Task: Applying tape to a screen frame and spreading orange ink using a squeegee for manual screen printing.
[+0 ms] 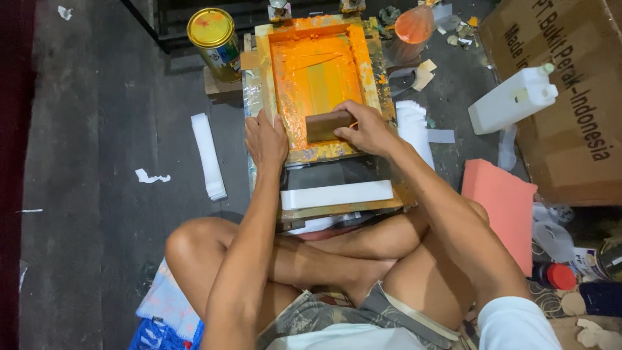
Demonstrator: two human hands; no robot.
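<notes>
A brown wooden squeegee (pixel 328 125) is seen at the near end of an orange-inked printing screen (pixel 317 78), its blade resting on the mesh. The right hand (pixel 368 129) is closed around the squeegee's right end — fingers wrapped over the top, thumb on the near side. The left hand (pixel 265 139) is laid flat, fingers extended, on the near-left corner of the screen's wooden frame (pixel 370 68); nothing is gripped by it. The frame is coated in orange and yellow ink, heavier along the left and far edges.

Just below the frame, a white strip (pixel 337 194) is seen lying crosswise on a dark printing board (pixel 337 172), above the person's crossed legs. The whole set-up is placed on a dark grey floor (pixel 97 129).

Outward from the screen: a stack of white strips (pixel 208 155) is laid on the floor to the left, well apart from the left hand, with a torn scrap of white paper (pixel 152 176) beyond it. A gold-lidded tin can (pixel 214 39) is stood upright at the far left of the frame. A second pile of white strips (pixel 414 129) is found just right of the frame. Further right, a white plastic jug (pixel 512 100) is lying against a cardboard box (pixel 570 97) — and a pink foam slab (pixel 505 201) is near the right knee. A red-capped bottle (pixel 556 275) is seen at the lower right.
</notes>
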